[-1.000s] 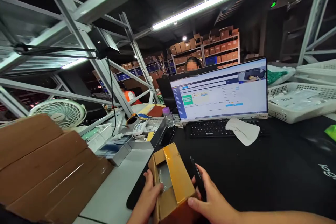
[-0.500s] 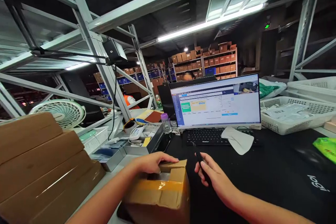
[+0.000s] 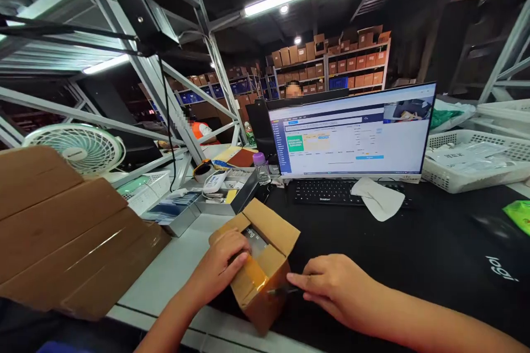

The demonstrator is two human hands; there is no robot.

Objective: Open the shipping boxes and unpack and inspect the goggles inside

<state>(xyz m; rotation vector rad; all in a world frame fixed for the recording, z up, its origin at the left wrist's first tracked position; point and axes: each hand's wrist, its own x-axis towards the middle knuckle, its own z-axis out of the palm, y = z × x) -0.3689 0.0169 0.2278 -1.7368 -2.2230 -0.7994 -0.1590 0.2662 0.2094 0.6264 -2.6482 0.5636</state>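
A small cardboard box [image 3: 261, 309] stands tilted at the table's front edge, with one flap [image 3: 273, 226] raised. Inside it, a dark item with white lettering [image 3: 254, 238] partly shows. Orange-brown tape [image 3: 254, 273] runs across the top and down the right side. My left hand [image 3: 226, 259] grips the box at its top left, thumb near the tape and fingers curled at the opening. My right hand [image 3: 331, 287] is closed on a box cutter [image 3: 285, 290], its tip at the taped right side; most of the handle is hidden by the hand.
Behind the box stand a monitor [image 3: 351, 140], a keyboard [image 3: 318, 192] and a white paper [image 3: 379, 198]. A grey tray [image 3: 223, 204] and stacked cartons [image 3: 62, 231] are at left, a white basket [image 3: 451, 176] at right. Two other people are farther back.
The box has turned and its flap now stands up. My left hand shifted from the far edge to its left side; my right hand brought the box cutter down to its right side. The view tilted down.
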